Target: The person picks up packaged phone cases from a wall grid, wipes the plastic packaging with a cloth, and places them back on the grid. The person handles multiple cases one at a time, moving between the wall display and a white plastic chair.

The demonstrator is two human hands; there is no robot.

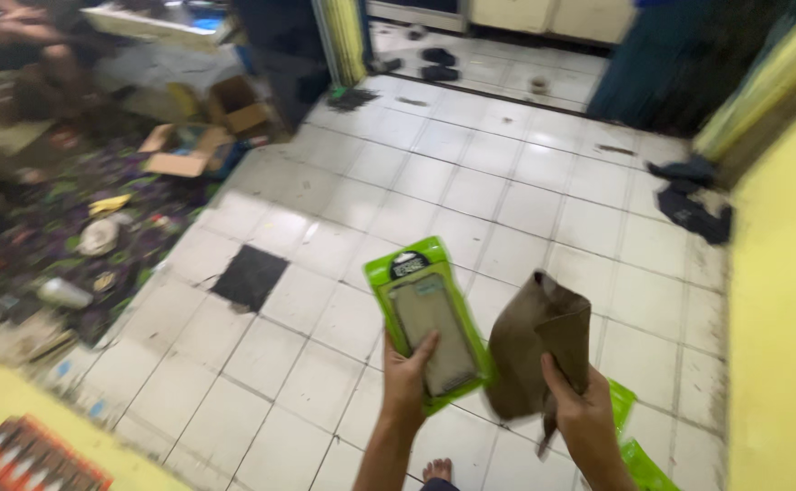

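My left hand (pixel 405 386) grips the lower edge of a flat green packet (pixel 427 314) with a clear window showing a pale phone case inside. It is held upright over the white tiled floor (pixel 471 182). My right hand (pixel 580 409) holds a crumpled brown cloth (pixel 536 341) just to the right of the packet, the two nearly touching. Two more green packets (pixel 630 427) lie on the tiles below my right hand. My bare foot (pixel 436 470) shows at the bottom edge.
A dark missing tile (pixel 250 277) breaks the floor at the left. Open cardboard boxes (pixel 200 136) and clutter lie on a patterned mat (pixel 70 236) at the far left. Dark rags (pixel 694 205) lie by the yellow wall (pixel 785 318). Sandals (pixel 439 62) sit near the far doorway.
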